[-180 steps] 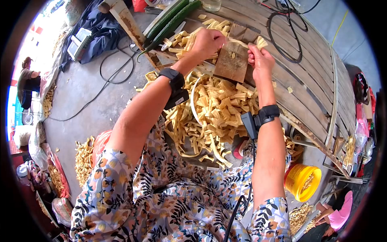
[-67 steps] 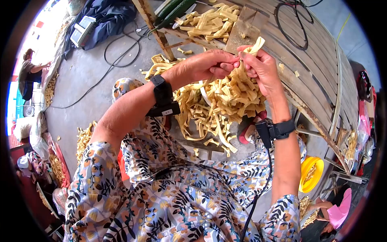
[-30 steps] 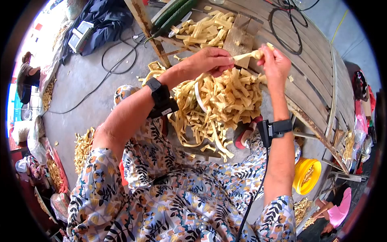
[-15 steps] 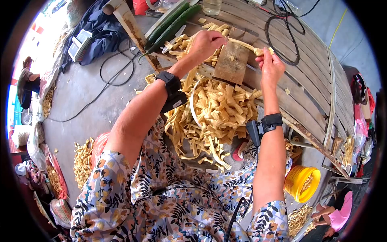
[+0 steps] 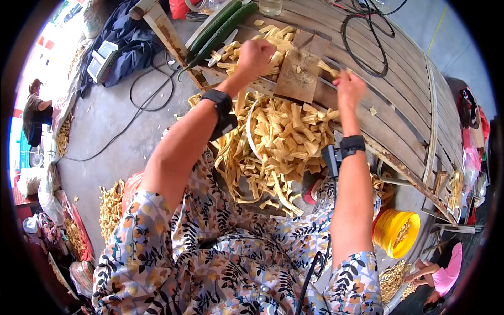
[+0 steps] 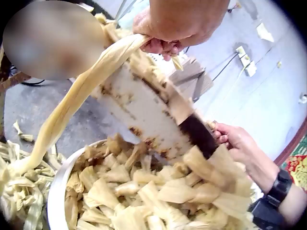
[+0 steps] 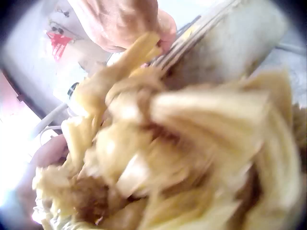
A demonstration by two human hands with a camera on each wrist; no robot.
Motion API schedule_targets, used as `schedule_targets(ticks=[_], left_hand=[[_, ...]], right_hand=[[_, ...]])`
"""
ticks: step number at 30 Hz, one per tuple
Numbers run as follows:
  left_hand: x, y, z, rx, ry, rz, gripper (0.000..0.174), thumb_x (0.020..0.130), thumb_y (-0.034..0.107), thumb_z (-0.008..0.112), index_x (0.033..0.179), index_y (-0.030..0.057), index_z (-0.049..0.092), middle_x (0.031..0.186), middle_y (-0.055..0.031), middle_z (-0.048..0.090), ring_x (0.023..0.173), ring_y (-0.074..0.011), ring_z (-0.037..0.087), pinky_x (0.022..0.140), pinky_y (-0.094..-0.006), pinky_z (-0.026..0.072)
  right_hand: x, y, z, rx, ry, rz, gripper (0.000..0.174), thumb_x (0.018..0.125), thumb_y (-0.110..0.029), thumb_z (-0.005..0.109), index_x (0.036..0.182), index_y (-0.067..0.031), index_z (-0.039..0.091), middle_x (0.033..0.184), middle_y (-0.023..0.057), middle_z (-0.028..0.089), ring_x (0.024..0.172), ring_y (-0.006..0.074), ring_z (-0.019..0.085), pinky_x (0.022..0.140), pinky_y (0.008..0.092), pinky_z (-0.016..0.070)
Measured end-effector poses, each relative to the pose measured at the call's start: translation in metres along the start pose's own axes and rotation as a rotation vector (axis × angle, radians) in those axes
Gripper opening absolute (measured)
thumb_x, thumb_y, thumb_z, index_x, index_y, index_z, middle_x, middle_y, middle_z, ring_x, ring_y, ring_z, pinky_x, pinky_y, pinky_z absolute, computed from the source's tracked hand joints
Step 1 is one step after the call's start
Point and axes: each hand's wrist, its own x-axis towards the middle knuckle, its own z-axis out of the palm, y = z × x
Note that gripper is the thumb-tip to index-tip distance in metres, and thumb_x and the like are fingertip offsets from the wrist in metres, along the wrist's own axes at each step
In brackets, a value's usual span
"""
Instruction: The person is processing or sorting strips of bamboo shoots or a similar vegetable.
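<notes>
My left hand (image 5: 255, 56), above the pale yellow pieces on the slatted table, pinches a long twisted yellow strip (image 6: 72, 103) that hangs down in the left wrist view. Right of the wooden board (image 5: 296, 79), my right hand (image 5: 349, 89) pinches a short yellow piece (image 5: 328, 68). The two hands are apart, with the board between them. Below the table edge is a big heap of knotted yellow pieces (image 5: 289, 134), with a white curved rim (image 5: 250, 131) showing in it. In the right wrist view the heap is blurred.
Two long green cucumbers (image 5: 220, 31) lie at the table's left end beside a rusty frame post (image 5: 165, 31). A glass jar (image 5: 270, 6) and a coiled black cable (image 5: 362, 47) are at the far side. A yellow bucket (image 5: 396, 233) stands lower right.
Half a second ago a strip stretched between my hands above the board; now it no longer spans them. My left hand has moved a little left, and the right hand's piece has a free end.
</notes>
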Motion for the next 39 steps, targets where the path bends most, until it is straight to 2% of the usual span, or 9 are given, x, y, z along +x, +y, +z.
schedule_targets(ticks=[2, 9, 13, 18, 20, 25, 29, 32, 39], left_hand=[[-0.002, 0.021, -0.021, -0.113, -0.063, 0.04, 0.015, 0.081, 0.016, 0.058, 0.084, 0.0022, 0.064, 0.059, 0.0026, 0.051, 0.053, -0.004, 0.043, 0.046, -0.0197, 0.0341], [-0.047, 0.06, -0.043, -0.25, -0.376, 0.188, 0.014, 0.084, 0.012, 0.056, 0.095, 0.0061, 0.061, 0.066, 0.0028, 0.052, 0.06, -0.0022, 0.049, 0.052, -0.0178, 0.0394], [-0.072, 0.087, -0.032, -0.012, -0.472, 0.257, 0.013, 0.082, 0.013, 0.059, 0.094, 0.0095, 0.059, 0.064, 0.0004, 0.056, 0.056, -0.0061, 0.053, 0.05, -0.0215, 0.0456], [-0.091, 0.095, -0.025, 0.089, -0.425, 0.657, 0.013, 0.077, 0.011, 0.061, 0.091, 0.0088, 0.06, 0.066, -0.0082, 0.058, 0.054, -0.0163, 0.056, 0.05, -0.0296, 0.0449], [-0.093, 0.089, -0.025, 0.057, -0.417, 0.675, 0.012, 0.077, 0.011, 0.061, 0.089, 0.0087, 0.06, 0.068, -0.0066, 0.059, 0.056, -0.0139, 0.056, 0.05, -0.0284, 0.0452], [-0.072, 0.068, -0.058, -0.104, -0.548, 0.31, 0.013, 0.08, 0.017, 0.063, 0.082, 0.0043, 0.062, 0.069, 0.0012, 0.058, 0.059, -0.004, 0.052, 0.051, -0.019, 0.0415], [-0.066, 0.057, -0.066, -0.212, -0.618, 0.17, 0.018, 0.086, 0.023, 0.055, 0.092, 0.0071, 0.063, 0.07, 0.0014, 0.058, 0.061, -0.0034, 0.052, 0.053, -0.0179, 0.0439], [-0.081, 0.058, -0.05, -0.579, -0.761, -0.156, 0.023, 0.092, 0.022, 0.044, 0.094, 0.0049, 0.058, 0.07, 0.0032, 0.056, 0.061, -0.003, 0.05, 0.052, -0.0167, 0.0414], [-0.109, 0.057, -0.015, -1.361, -1.072, -0.563, 0.041, 0.083, 0.036, 0.056, 0.101, -0.0003, 0.051, 0.078, -0.001, 0.053, 0.054, -0.0013, 0.039, 0.048, -0.0139, 0.0332]], right_hand=[[0.001, -0.006, -0.017, -0.036, -0.015, -0.055, 0.027, 0.079, -0.021, 0.058, 0.061, -0.0003, 0.06, 0.048, 0.0045, 0.057, 0.04, 0.0097, 0.047, 0.043, 0.0261, 0.037], [-0.037, -0.095, -0.091, -0.144, -0.967, 0.094, 0.019, 0.08, -0.022, 0.062, 0.079, -0.0036, 0.065, 0.064, 0.0045, 0.061, 0.051, 0.0059, 0.048, 0.048, 0.0206, 0.0386], [-0.037, -0.075, -0.07, 0.032, -0.467, -0.313, 0.019, 0.083, -0.02, 0.059, 0.086, -0.0025, 0.064, 0.075, 0.0047, 0.065, 0.062, 0.0082, 0.056, 0.056, 0.022, 0.0434], [-0.071, -0.07, -0.039, 0.107, -0.782, 0.181, 0.014, 0.082, -0.007, 0.054, 0.072, -0.0002, 0.061, 0.056, 0.0006, 0.054, 0.047, 0.0089, 0.054, 0.043, 0.0228, 0.0426], [-0.074, -0.066, -0.04, 0.073, -0.783, 0.105, 0.014, 0.081, -0.008, 0.057, 0.072, 0.0002, 0.062, 0.054, -0.0005, 0.053, 0.045, 0.0068, 0.05, 0.041, 0.0219, 0.0395], [-0.072, -0.061, -0.054, 0.034, -0.787, 0.076, 0.013, 0.08, -0.011, 0.06, 0.075, -0.0006, 0.064, 0.054, -0.0023, 0.052, 0.043, 0.0034, 0.042, 0.039, 0.0196, 0.0335], [-0.09, -0.099, -0.056, 0.387, -1.372, 0.229, 0.021, 0.081, -0.022, 0.062, 0.092, -0.0044, 0.065, 0.058, -0.0045, 0.052, 0.046, 0.0023, 0.04, 0.043, 0.0167, 0.032], [-0.089, -0.101, -0.05, 0.988, -1.226, 0.248, 0.028, 0.081, -0.027, 0.062, 0.099, -0.0061, 0.063, 0.061, -0.0037, 0.054, 0.046, 0.0015, 0.04, 0.045, 0.0151, 0.0327], [-0.09, -0.086, -0.032, 0.366, -0.869, -0.052, 0.03, 0.078, -0.02, 0.066, 0.103, -0.0047, 0.061, 0.069, -0.002, 0.059, 0.055, 0.0019, 0.05, 0.052, 0.0176, 0.0434]])
